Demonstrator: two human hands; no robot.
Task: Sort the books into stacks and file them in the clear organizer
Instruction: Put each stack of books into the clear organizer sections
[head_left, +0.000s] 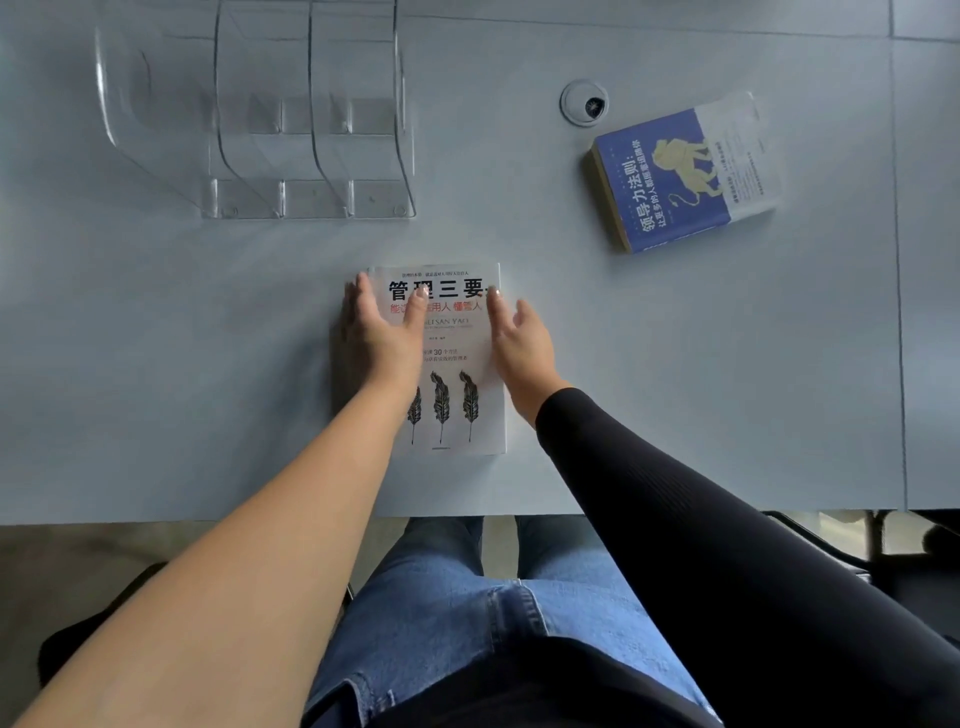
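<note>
Two open hands, my left hand (382, 332) and right hand (519, 338), flank the white book (457, 374), gripping nothing; long axis 12–6, clear organizer (260, 145) at 11 o'clock, nearer left.

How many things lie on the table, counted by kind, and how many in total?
White book: 1
Blue book: 1
Clear organizer: 1
Total: 3
</note>
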